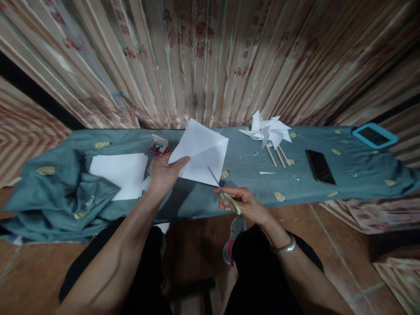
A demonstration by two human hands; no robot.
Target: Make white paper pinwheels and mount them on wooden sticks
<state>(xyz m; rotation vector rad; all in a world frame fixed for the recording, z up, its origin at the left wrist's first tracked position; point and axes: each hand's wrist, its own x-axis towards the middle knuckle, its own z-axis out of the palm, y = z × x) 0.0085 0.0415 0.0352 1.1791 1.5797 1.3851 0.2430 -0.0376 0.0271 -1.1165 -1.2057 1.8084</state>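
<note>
A creased square sheet of white paper (201, 151) is pinched at its left corner by my left hand (166, 173), the thumb lying on top. My right hand (241, 201) grips a pair of scissors with light green handles (232, 202). Their blades are at the sheet's lower right corner, one lying across the paper's face; whether a cut has been made there I cannot tell. Both hands are above a bench covered with green cloth (183, 201). Just behind my left hand stands a small open red and white box (159, 144) with small shiny pieces inside.
A stack of white paper (121, 170) lies at the left, partly under bunched cloth. Several white paper pinwheels (267, 131) on wooden sticks lie right of centre. Farther right are a black phone (320, 167) and a blue-framed tablet (375, 135). A pleated curtain (197, 65) hangs behind the bench.
</note>
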